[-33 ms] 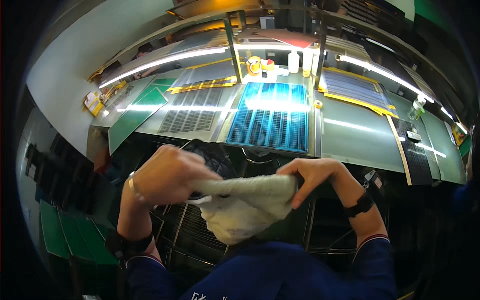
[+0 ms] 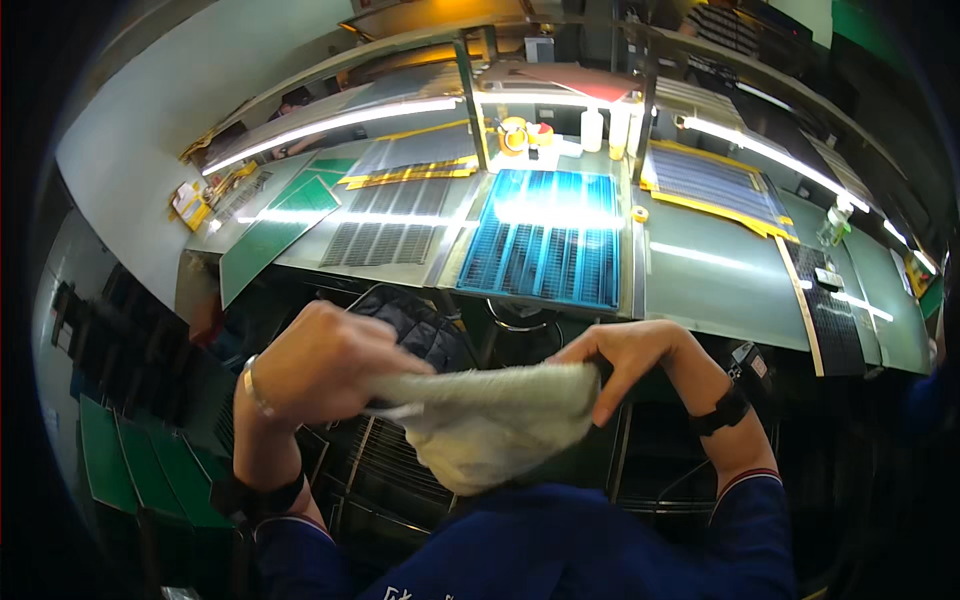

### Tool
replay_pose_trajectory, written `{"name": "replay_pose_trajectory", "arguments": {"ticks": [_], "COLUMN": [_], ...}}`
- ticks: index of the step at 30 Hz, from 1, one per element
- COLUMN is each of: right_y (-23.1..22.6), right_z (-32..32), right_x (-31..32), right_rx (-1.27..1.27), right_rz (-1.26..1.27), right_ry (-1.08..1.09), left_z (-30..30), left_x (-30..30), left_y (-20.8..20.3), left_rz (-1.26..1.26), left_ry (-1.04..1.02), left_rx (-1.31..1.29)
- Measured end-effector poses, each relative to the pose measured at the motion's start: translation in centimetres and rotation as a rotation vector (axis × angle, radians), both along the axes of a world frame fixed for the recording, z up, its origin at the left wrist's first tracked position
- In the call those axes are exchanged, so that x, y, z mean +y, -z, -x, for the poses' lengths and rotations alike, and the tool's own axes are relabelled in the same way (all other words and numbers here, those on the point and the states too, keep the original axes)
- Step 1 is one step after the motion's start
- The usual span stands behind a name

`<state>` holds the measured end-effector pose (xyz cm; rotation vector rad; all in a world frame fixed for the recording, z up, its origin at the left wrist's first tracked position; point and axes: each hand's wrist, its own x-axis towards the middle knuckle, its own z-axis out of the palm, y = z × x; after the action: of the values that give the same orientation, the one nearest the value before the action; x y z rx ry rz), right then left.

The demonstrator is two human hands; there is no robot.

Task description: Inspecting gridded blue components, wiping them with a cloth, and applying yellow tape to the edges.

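Observation:
My left hand (image 2: 320,365) and my right hand (image 2: 630,360) both grip a pale, off-white cloth (image 2: 490,430) held in front of my chest. The left hand bunches its left end. The right hand pinches its upper right corner, and the middle of the cloth sags down between them. A thin bracelet circles my left wrist and a black strap my right wrist. Both sleeves are dark blue.
Beyond the hands runs a long workbench (image 2: 720,280) with a blue slotted tray (image 2: 545,240), grey slotted trays (image 2: 385,235), a yellow tape roll (image 2: 640,213) and white bottles (image 2: 592,130). A black quilted cushion (image 2: 415,325) and a wire rack (image 2: 390,460) lie below. Green boards (image 2: 120,460) stand at the left.

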<state>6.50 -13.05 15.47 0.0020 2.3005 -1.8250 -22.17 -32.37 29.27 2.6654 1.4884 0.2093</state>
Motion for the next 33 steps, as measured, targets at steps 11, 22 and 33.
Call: {"name": "replay_pose_trajectory", "arguments": {"ticks": [11, 22, 33], "right_y": [-3.2, -3.7, 0.1], "right_z": [3.0, 4.9, 9.7], "right_x": [-1.0, -3.8, -0.6], "right_rx": [-0.058, -0.098, 0.189], "right_rz": [-0.069, -1.253, -0.038], "right_ry": [-0.060, 1.037, 1.150], "left_z": [8.5, 7.5, 10.9], "left_x": [-8.3, -5.5, -3.8], "left_y": [0.6, 11.7, 16.5], "left_rz": [-0.310, -0.197, 0.566], "left_ry": [-0.441, -1.017, -0.305], "left_rx": [-0.305, 0.187, -1.844]}}
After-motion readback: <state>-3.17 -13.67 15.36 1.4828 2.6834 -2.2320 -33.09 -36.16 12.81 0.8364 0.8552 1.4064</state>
